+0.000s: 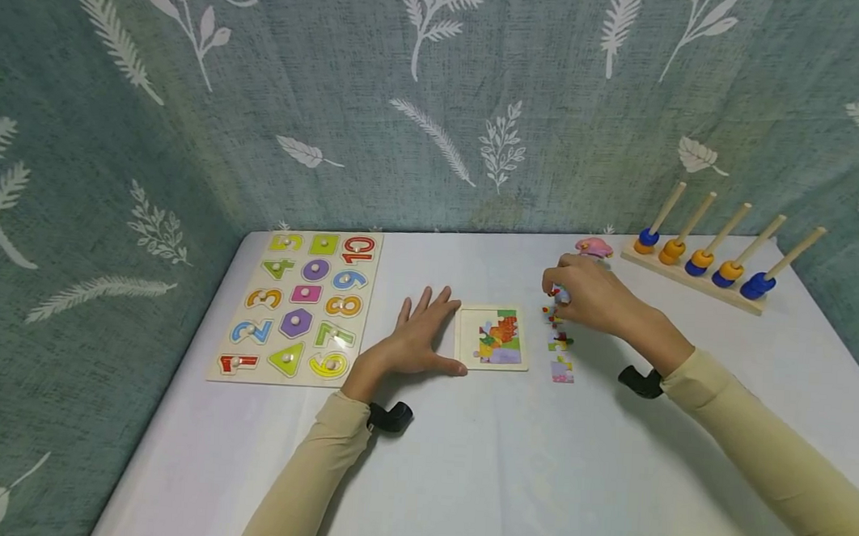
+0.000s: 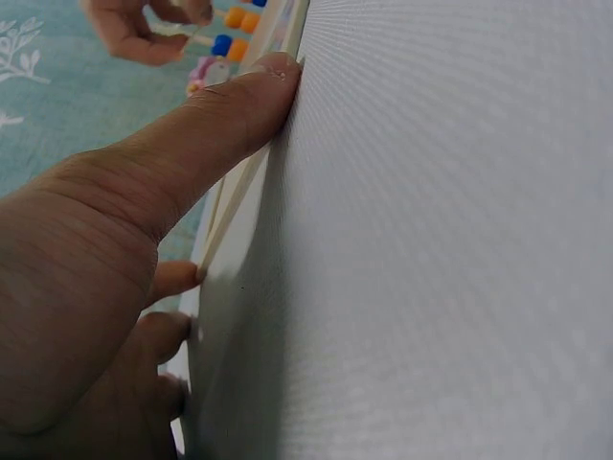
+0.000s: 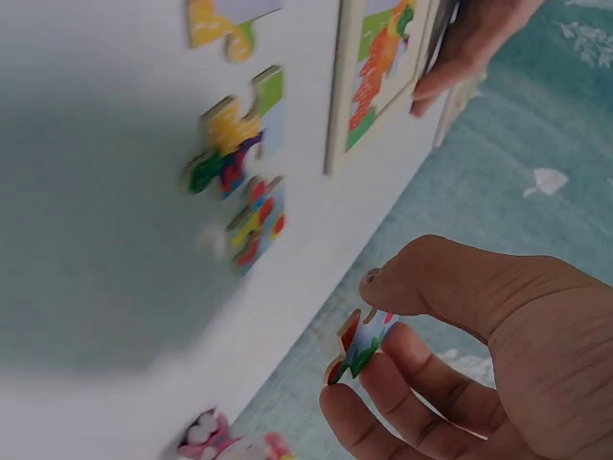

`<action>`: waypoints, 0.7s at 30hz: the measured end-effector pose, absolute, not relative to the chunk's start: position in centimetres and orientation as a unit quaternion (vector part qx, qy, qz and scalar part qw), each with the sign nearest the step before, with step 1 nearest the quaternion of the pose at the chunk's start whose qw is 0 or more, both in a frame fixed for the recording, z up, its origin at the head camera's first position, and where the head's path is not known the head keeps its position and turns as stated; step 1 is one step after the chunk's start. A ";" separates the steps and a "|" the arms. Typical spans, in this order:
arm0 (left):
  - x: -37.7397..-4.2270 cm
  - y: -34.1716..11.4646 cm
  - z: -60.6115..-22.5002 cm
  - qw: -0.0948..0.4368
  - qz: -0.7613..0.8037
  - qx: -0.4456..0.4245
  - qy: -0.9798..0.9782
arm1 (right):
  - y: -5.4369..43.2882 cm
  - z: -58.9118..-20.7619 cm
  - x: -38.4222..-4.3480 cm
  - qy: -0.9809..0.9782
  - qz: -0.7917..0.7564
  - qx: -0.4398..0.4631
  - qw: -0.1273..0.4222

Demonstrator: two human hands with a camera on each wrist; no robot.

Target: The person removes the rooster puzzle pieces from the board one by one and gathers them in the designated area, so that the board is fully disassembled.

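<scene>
My right hand pinches a jigsaw puzzle piece between thumb and fingers, raised above the table in the right wrist view. Below that hand, loose puzzle pieces lie in a column on the white cloth. To their left sits a small wooden puzzle tray, partly filled with a joined picture towards its right side. Fingers spread, my left hand rests at the tray's left edge, its thumb by the lower left corner. The left wrist view shows that thumb along the tray's edge.
A number-and-shape peg board lies at the left of the table. At the back right stands a wooden peg stacker with blue and orange beads. A pink toy is just behind my right hand. Patterned cloth hangs behind the table.
</scene>
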State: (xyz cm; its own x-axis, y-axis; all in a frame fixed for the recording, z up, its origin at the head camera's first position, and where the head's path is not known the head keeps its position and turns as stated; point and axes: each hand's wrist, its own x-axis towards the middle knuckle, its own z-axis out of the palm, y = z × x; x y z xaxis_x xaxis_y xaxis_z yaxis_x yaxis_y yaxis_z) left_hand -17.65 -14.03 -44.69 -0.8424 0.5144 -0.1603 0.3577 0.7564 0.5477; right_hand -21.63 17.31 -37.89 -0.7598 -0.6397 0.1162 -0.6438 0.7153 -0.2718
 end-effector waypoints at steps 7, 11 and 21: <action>-17.6 -14.0 -44.7 0.150 0.262 0.236 0.924 | 18.9 -38.3 -21.5 -0.935 0.132 0.328 -0.009; -17.6 -14.0 -44.7 0.152 0.260 0.235 0.924 | 19.7 -38.6 -21.2 -0.938 0.127 0.322 -0.017; -17.6 -14.0 -44.8 0.155 0.257 0.234 0.925 | 20.9 -39.9 -21.2 -0.944 0.135 0.300 -0.029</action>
